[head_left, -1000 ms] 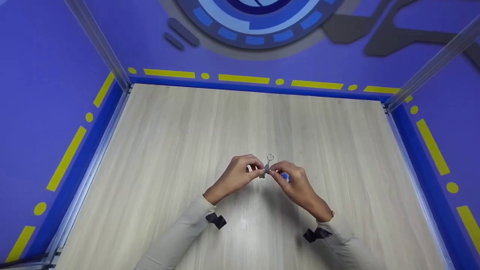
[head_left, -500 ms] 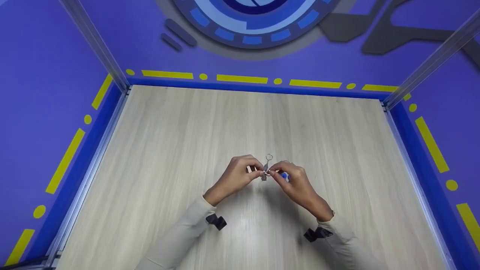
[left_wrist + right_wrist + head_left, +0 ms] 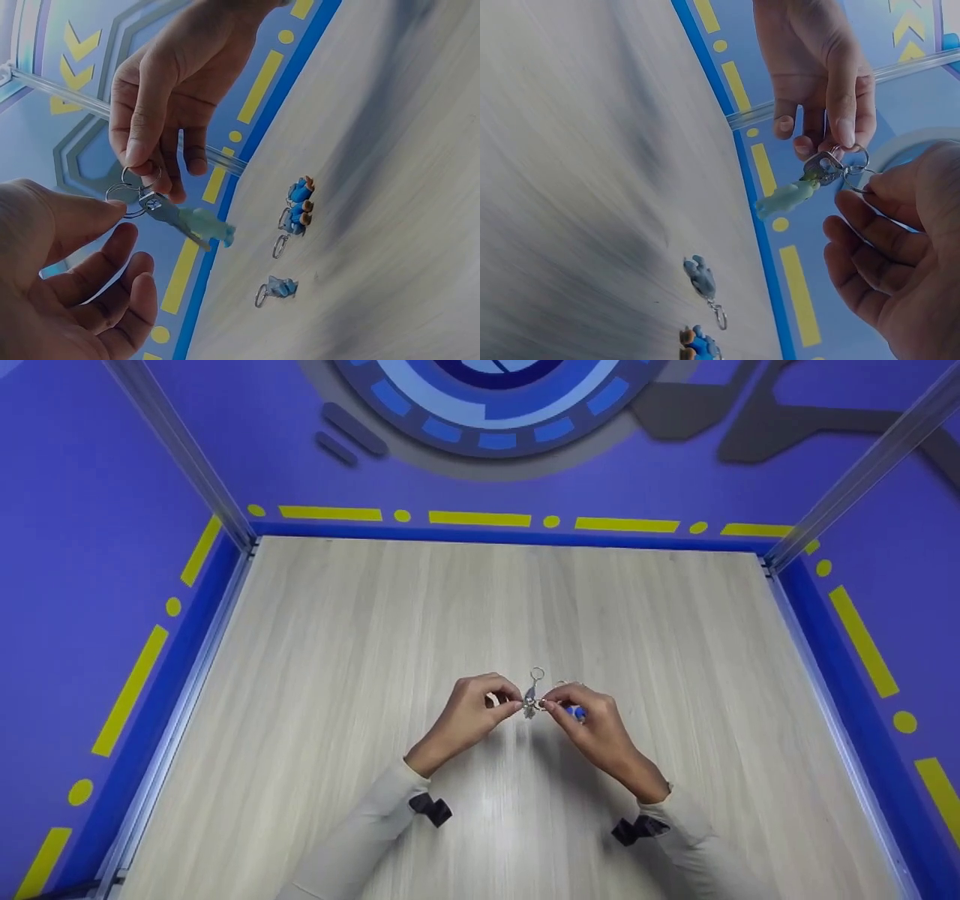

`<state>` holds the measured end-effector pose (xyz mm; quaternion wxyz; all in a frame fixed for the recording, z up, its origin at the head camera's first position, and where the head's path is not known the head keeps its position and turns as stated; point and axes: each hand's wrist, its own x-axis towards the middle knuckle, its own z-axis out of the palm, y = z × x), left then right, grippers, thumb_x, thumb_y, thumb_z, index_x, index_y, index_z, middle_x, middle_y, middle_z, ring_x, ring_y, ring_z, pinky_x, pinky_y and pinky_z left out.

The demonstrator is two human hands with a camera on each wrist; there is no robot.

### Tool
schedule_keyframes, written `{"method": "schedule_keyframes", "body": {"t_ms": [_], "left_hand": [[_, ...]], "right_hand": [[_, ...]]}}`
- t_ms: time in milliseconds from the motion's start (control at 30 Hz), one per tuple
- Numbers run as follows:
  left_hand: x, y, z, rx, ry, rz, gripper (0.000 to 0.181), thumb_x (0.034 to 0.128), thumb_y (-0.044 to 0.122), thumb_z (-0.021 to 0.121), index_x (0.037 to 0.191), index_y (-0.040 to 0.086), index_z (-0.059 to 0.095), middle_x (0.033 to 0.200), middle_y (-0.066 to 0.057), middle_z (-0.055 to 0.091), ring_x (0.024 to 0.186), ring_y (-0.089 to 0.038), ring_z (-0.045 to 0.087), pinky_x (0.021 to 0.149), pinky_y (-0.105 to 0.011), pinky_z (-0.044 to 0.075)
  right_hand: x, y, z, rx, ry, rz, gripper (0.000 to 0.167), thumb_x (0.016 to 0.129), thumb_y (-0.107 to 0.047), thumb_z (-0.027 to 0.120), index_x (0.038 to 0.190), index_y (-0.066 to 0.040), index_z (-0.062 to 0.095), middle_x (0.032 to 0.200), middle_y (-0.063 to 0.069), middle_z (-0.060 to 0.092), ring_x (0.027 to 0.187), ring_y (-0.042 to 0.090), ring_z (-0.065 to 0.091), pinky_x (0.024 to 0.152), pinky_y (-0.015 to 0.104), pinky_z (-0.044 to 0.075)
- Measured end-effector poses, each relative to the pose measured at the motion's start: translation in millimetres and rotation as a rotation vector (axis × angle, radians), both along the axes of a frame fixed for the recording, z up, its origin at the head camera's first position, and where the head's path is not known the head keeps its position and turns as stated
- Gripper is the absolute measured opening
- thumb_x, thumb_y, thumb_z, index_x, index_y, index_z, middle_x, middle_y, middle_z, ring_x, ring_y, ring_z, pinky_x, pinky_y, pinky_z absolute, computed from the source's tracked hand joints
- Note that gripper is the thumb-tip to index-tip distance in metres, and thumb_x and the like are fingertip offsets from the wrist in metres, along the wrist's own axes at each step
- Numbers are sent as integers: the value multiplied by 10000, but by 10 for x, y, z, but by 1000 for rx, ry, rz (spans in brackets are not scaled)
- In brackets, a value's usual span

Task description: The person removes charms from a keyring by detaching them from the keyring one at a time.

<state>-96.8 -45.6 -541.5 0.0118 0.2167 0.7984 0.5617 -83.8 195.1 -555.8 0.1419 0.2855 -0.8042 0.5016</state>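
Note:
My left hand [image 3: 476, 712] pinches a metal split ring [image 3: 122, 193] between thumb and forefinger. Facing it, my right hand [image 3: 592, 716] pinches another thin ring [image 3: 853, 180] close by, and the two rings overlap. From them hang a silver key [image 3: 165, 211] and a pale green figure charm [image 3: 204, 223], both above the table. Exactly how the rings link is too small to tell. Below, on the tabletop, lie a grey figure keychain [image 3: 700, 276] and blue figure keychains [image 3: 300, 202] with metal rings, partly behind my right hand in the head view.
The wood-grain table [image 3: 375, 615] is bordered by blue-purple panels [image 3: 247, 457] with yellow markings and metal corner posts. Black wrist mounts [image 3: 430, 808] sit on both sleeves.
My hands have drawn slightly apart, with a ring now showing more clearly between the fingertips. The head view has shifted a little.

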Motion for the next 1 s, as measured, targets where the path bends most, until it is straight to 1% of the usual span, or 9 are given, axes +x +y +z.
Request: {"method": "schedule_keyframes", "body": {"t_ms": [67, 167, 300, 400, 467, 600, 700, 833, 1000], "left_hand": [[2, 3, 0, -12, -16, -5, 62, 958, 6, 828, 966, 67, 824, 933, 34, 769, 871, -100, 680, 723, -313, 542], [-3, 7, -5, -38, -32, -19, 65, 962, 2, 819, 969, 67, 819, 936, 47, 765, 873, -94, 679, 727, -275, 532], [5, 10, -10, -72, -39, -42, 77, 984, 29, 809, 957, 101, 808, 940, 65, 760, 882, -92, 678, 734, -246, 515], [12, 16, -13, -69, -45, -49, 96, 992, 49, 808, 944, 131, 801, 937, 74, 761, 880, -91, 677, 731, -245, 512], [12, 25, -18, -56, -48, -53, 101, 987, 48, 812, 937, 136, 802, 931, 72, 763, 871, -94, 679, 723, -240, 514], [8, 44, -23, -48, -31, -63, 90, 978, 43, 818, 936, 122, 809, 917, 58, 762, 862, -90, 677, 711, -229, 505], [7, 56, -22, -58, -10, -60, 76, 971, 44, 826, 938, 112, 813, 913, 49, 764, 864, -76, 675, 718, -228, 503], [10, 64, -28, -58, 9, -41, 66, 967, 51, 834, 941, 111, 831, 915, 46, 773, 860, -57, 674, 733, -245, 517], [13, 62, -42, -23, 36, -16, 67, 960, 55, 849, 946, 120, 850, 923, 54, 786, 830, -54, 665, 733, -297, 547]], "right_hand": [[6, -2, 1, -7, -6, 4, 188, 958, 105, 781, 1036, -66, 796, 998, 43, 805, 844, 186, 744, 802, 156, 563], [14, -1, -4, -13, -24, 12, 166, 982, 88, 764, 1049, -61, 793, 1021, 43, 804, 866, 195, 743, 806, 169, 568], [23, 3, -21, 5, -26, 15, 153, 992, 80, 756, 1057, -54, 787, 1033, 30, 802, 884, 190, 745, 819, 171, 568], [26, 2, -35, 23, -6, 17, 150, 988, 84, 758, 1060, -45, 781, 1028, 30, 801, 875, 185, 748, 820, 171, 568], [27, -2, -37, 28, 10, 24, 152, 985, 93, 757, 1057, -39, 779, 1017, 36, 799, 848, 183, 739, 791, 168, 559], [17, -6, -42, 49, 44, 44, 152, 974, 104, 763, 1045, -29, 779, 1000, 37, 795, 828, 186, 729, 762, 163, 539], [4, 1, -43, 66, 65, 54, 153, 961, 109, 774, 1040, -22, 778, 1001, 42, 795, 848, 198, 737, 777, 167, 541], [-12, 20, -34, 65, 77, 51, 172, 947, 115, 786, 1040, -29, 782, 998, 38, 795, 846, 200, 734, 770, 196, 553], [-31, 35, -20, 52, 80, 46, 187, 943, 115, 791, 1040, -46, 786, 994, 30, 794, 849, 197, 739, 784, 216, 569]]}}
